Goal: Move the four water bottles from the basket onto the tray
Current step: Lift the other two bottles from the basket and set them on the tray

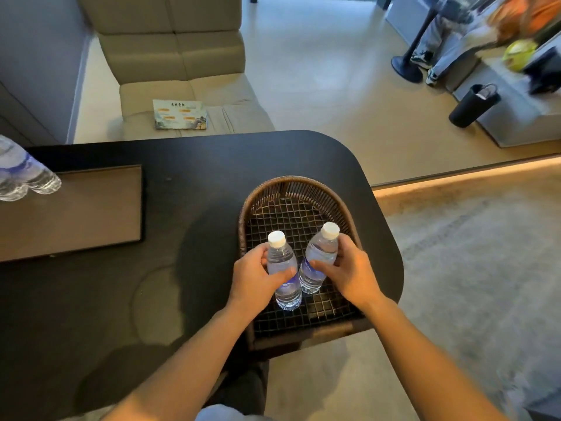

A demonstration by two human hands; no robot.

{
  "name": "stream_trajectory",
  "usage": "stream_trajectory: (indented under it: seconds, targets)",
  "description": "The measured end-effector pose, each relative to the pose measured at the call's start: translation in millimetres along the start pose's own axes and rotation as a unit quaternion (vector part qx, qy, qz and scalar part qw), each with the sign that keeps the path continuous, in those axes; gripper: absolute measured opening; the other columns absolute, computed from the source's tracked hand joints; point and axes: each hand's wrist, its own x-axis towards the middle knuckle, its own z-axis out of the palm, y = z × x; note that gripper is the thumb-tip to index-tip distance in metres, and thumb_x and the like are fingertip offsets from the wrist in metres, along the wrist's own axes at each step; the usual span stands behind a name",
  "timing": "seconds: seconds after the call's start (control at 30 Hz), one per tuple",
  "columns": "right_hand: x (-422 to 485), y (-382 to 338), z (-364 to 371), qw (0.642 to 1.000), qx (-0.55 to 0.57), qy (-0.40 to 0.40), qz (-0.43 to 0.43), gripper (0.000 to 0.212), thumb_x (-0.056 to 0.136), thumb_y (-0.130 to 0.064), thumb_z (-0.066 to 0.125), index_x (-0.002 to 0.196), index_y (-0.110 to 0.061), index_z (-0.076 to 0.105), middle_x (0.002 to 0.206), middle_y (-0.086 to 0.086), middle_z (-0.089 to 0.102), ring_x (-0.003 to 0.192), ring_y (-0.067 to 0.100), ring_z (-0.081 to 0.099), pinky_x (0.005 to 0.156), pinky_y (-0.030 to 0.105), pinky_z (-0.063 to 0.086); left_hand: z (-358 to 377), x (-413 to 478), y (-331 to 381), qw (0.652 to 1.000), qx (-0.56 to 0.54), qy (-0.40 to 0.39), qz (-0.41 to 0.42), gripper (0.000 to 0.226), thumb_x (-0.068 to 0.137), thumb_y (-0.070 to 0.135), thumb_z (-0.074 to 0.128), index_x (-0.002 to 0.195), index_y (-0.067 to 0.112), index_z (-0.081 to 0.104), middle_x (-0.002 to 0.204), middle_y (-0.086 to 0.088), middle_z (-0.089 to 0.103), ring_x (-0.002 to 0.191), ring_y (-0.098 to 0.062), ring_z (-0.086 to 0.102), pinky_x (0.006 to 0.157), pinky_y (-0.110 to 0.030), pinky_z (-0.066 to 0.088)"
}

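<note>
A brown woven basket (299,183) with a wire-mesh floor sits at the right end of the black table (188,165). Two clear water bottles with white caps stand upright inside it. My left hand (255,278) is wrapped around the left bottle (287,291). The right bottle (320,247) is gripped by my right hand (349,275). A brown rectangular tray (85,214) lies on the table's left side. Two more bottles (21,174) stand on the tray at the left edge of the view, partly cut off.
Beyond the table stands a beige sofa (182,65) with a booklet (180,114) on its seat. A black bag (473,104) and a black stand base (406,68) are on the floor at the right, near a person's legs (437,41). Carpet lies right of the table.
</note>
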Motion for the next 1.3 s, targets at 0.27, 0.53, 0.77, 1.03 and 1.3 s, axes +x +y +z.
stream_trajectory:
  seconds: [0.27,0.53,0.77,1.03,1.3]
  targets:
    - [-55.0,-79.5,4.9,0.993,-0.021,0.062,-0.095,0.063,0.082,-0.032,0.083,0.129,-0.045,0.044,0.12,-0.022,0.059,0.113,0.004,0.062,0.097,0.026,0.05,-63.5,-51.9,18.3,0.988,0.003,0.094,0.124,0.057,0.077,0.024,0.087,0.128,0.014,0.064,0.118,0.001,0.074,0.105,-0.008,0.072,0.086,-0.027,0.061]
    - [-60.5,-154.3,67.7,0.987,-0.025,0.022,-0.154,0.066,0.082,-0.026,0.083,0.139,-0.018,0.051,0.133,-0.003,0.064,0.116,0.007,0.06,0.093,0.017,0.05,-163.9,-83.4,17.6,0.984,-0.005,0.157,0.085,0.06,0.074,0.018,0.09,0.126,0.022,0.061,0.114,0.008,0.068,0.101,-0.006,0.067,0.087,-0.024,0.056]
    - [-28.0,-220.0,176.3,0.987,-0.01,-0.04,-0.153,0.064,0.083,-0.026,0.083,0.137,-0.018,0.051,0.134,0.002,0.065,0.112,0.009,0.061,0.1,0.034,0.055,-274.0,-80.8,-21.5,0.977,-0.001,0.213,0.027,0.056,0.073,0.015,0.09,0.119,0.026,0.061,0.112,0.006,0.069,0.1,-0.009,0.067,0.088,-0.03,0.058]
    - [43.5,-290.2,314.9,0.989,-0.003,-0.095,-0.117,0.066,0.082,-0.021,0.084,0.138,-0.018,0.049,0.133,0.002,0.064,0.109,0.007,0.058,0.095,0.028,0.051,-412.6,-36.3,-86.0,0.964,0.067,0.255,-0.021,0.067,0.07,0.018,0.092,0.129,0.02,0.061,0.121,0.002,0.068,0.108,-0.014,0.065,0.089,-0.029,0.056]
    - [117.0,-344.8,433.0,0.991,0.005,-0.099,-0.091,0.067,0.079,-0.02,0.087,0.136,-0.017,0.051,0.134,0.004,0.065,0.112,0.006,0.057,0.091,0.02,0.046,-508.7,21.7,-137.4,0.953,0.108,0.28,-0.044,0.061,0.072,0.019,0.09,0.125,0.023,0.061,0.119,0.005,0.064,0.107,-0.005,0.058,0.088,-0.022,0.049]
